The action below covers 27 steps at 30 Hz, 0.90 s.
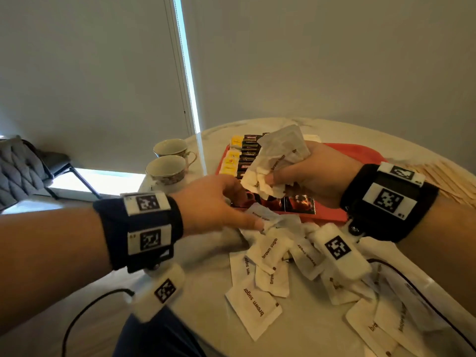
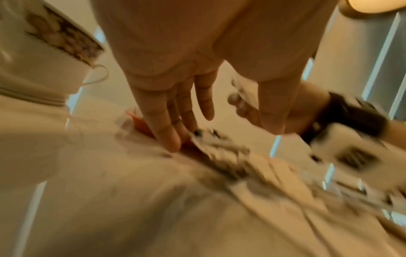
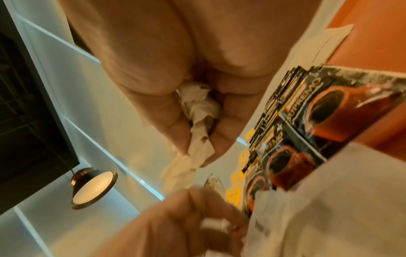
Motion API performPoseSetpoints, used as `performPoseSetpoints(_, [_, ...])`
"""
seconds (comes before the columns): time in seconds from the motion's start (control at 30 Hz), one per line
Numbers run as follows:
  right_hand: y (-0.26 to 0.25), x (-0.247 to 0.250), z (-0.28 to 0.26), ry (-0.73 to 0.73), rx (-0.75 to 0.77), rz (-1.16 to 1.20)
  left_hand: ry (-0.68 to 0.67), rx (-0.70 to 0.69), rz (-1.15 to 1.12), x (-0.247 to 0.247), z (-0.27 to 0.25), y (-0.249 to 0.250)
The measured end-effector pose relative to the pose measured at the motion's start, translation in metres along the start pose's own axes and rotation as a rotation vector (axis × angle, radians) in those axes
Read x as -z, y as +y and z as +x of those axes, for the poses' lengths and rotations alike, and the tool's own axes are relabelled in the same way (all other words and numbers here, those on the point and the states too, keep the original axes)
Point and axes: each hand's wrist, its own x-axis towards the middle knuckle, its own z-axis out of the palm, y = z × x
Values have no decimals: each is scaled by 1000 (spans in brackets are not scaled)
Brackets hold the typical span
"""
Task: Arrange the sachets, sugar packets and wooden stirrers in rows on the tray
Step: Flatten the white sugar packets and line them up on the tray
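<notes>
My right hand (image 1: 277, 177) hovers over the red tray (image 1: 365, 154) and grips a crumpled bunch of white brown-sugar packets (image 1: 279, 153); the right wrist view shows the bunch of packets (image 3: 198, 111) squeezed between thumb and fingers. My left hand (image 1: 247, 206) reaches to the tray's near edge with straight fingers (image 2: 169, 139) touching there, thumb apart, holding nothing. Dark coffee sachets (image 1: 248, 155) and yellow sachets (image 1: 231, 157) lie in rows on the tray's left part. More coffee sachets (image 1: 296, 203) lie at the near edge. Loose sugar packets (image 1: 255, 307) are scattered on the table before the tray.
Two patterned teacups (image 1: 167, 161) stand left of the tray, close to my left hand. Wooden stirrers (image 1: 456, 182) lie in a heap at the right of the tray. A black cable (image 1: 422, 287) crosses the packets at the right. The round table's edge runs along the left.
</notes>
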Motion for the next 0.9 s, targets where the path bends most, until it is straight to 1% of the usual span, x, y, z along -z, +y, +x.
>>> performPoseSetpoints(0.03, [0, 2, 2, 5, -11, 15, -10, 7, 115, -6, -2, 2])
performPoseSetpoints(0.07, [0, 4, 5, 10, -22, 33, 8, 10, 190, -11, -2, 5])
performPoseSetpoints(0.13, [0, 7, 8, 18, -31, 80, 73, 6, 259, -17, 2, 12])
performPoseSetpoints(0.2, [1, 7, 11, 14, -35, 107, 105, 11, 306, -22, 9, 17])
performPoseSetpoints(0.27, [3, 7, 12, 4, -37, 117, 105, 36, 331, -26, 16, 20])
performPoseSetpoints(0.37, [2, 8, 13, 17, -30, 141, 112, 49, 260, -25, 20, 23])
performPoseSetpoints(0.43, [0, 12, 15, 35, -19, 180, 124, 72, 113, -17, 21, 22])
performPoseSetpoints(0.53, [-2, 21, 19, 69, -4, 235, 43, 165, -239, 2, 23, 21])
performPoseSetpoints(0.57, [-3, 24, 20, 71, 4, 245, 22, 176, -332, 10, 24, 22])
performPoseSetpoints(0.67, [-6, 32, 27, 86, 28, 312, 4, 150, -629, 32, 30, 25])
performPoseSetpoints(0.77, [-10, 39, 33, 104, 43, 364, 39, 52, -988, 44, 44, 32])
performPoseSetpoints(0.87, [-16, 43, 39, 99, 36, 406, 144, 5, -1318, 43, 68, 46])
performPoseSetpoints(0.9, [-17, 44, 42, 103, 27, 410, 181, -3, -1365, 40, 77, 51])
